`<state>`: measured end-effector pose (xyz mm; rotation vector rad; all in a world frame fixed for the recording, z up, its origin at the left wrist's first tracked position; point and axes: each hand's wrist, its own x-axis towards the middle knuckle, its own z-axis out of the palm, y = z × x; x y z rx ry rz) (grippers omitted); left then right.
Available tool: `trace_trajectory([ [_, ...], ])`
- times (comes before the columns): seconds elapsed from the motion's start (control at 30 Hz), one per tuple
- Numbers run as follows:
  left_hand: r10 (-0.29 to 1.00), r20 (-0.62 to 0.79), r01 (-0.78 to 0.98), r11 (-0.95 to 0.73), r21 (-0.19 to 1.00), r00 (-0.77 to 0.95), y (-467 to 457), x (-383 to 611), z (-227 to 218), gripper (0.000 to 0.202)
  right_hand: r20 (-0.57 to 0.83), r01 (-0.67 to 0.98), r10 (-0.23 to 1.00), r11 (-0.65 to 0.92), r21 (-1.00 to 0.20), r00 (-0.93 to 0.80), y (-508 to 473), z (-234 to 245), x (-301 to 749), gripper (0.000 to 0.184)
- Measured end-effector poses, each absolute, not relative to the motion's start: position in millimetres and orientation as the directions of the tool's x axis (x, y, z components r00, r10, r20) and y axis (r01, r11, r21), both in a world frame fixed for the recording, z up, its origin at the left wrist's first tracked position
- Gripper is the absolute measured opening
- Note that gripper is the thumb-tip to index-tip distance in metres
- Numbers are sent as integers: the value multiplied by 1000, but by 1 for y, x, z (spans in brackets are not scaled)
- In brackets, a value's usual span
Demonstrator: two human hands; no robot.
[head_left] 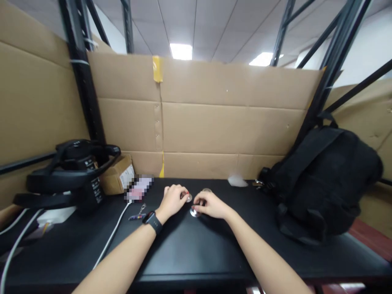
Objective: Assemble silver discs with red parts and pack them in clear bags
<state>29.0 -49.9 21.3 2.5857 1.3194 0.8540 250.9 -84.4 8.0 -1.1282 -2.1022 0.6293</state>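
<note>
Above the black tabletop (183, 249), my left hand (174, 200) is closed, its thumb and fingertips pinching a small round shiny disc (189, 199). My right hand (212, 205) is closed too, with its fingertips on a second shiny silver disc (194, 212), a little nearer to me. Just behind the right hand shows the rim of another round, pale piece (207, 190), mostly hidden by the fingers. What the discs are exactly is too small to tell. A dark smartwatch (152, 221) is on my left wrist.
Left of my hands are a keychain (137, 215), a phone (139, 188) with a white cable (113, 232), a small cardboard box (118, 175) and a black headset (70, 171). A black backpack (327, 175) stands at right, near a clear plastic piece (237, 181). Cardboard (202, 126) walls the back.
</note>
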Motion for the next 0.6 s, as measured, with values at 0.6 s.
trace_trajectory([
  [0.6,194,881,317,-947,54,431,-140,19,181,66,283,584,854,508,-633,-436,-87,11,258,20],
])
